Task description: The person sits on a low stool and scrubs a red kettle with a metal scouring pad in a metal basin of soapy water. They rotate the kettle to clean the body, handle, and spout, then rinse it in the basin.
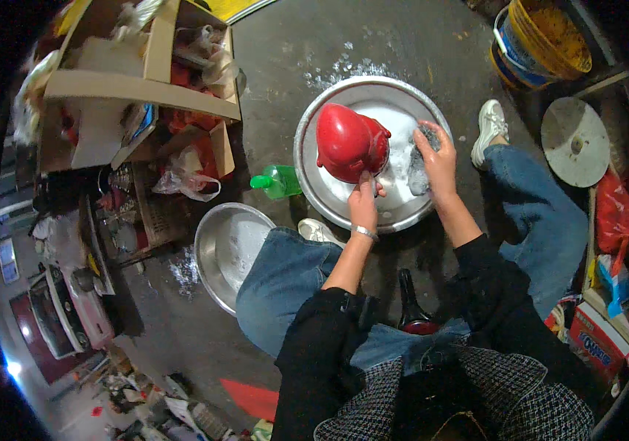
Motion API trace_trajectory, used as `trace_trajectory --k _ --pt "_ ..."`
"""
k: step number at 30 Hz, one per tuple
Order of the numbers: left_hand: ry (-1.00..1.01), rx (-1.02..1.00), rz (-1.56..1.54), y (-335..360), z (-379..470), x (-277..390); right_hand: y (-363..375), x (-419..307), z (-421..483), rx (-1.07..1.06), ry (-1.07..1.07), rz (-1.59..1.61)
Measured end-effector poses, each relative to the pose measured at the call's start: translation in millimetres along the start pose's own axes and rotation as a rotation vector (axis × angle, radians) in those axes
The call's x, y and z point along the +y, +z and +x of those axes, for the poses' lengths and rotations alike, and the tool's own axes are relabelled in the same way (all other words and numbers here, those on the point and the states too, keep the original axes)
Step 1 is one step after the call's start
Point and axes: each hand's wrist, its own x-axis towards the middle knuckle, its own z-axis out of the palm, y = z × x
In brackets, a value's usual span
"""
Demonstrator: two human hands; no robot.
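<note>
A wide metal basin stands on the floor in front of me, with white suds in it. Over the suds is a glossy red, rounded object with small knobs on its sides; I cannot tell exactly what it is. My left hand grips its near edge, thumb on top. Toward the right side of the basin, my right hand is closed around a grey, foamy scouring pad. The pad is apart from the red object.
A green plastic bottle lies against the basin's left side. Beside my knee sits a second metal basin. A black-handled item is between my legs. Wooden shelving stands left; a yellow-blue bucket is at upper right.
</note>
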Motion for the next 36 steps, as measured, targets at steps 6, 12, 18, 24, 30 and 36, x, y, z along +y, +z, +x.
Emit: trace_trajectory --k 6,12,18,24,30,36 --pt "0.087 0.033 0.165 7 10 -21 54 -24 -35 -0.128 -0.705 -0.472" --pt "0.157 -0.127 0.164 6 14 -37 117 -89 -22 -0.465 -0.729 -0.895" --pt "0.713 0.152 0.571 7 17 -31 105 -78 -49 -0.503 -1.0 -1.115" --pt "0.147 0.069 0.387 12 13 -18 119 -62 -8 -0.45 -0.925 -0.971" --pt "0.292 0.105 0.424 16 3 -4 98 -69 -20 -0.23 -0.984 -0.99" --pt "0.258 0.127 0.36 0 3 -5 69 -35 1 -0.347 -0.587 -0.33"
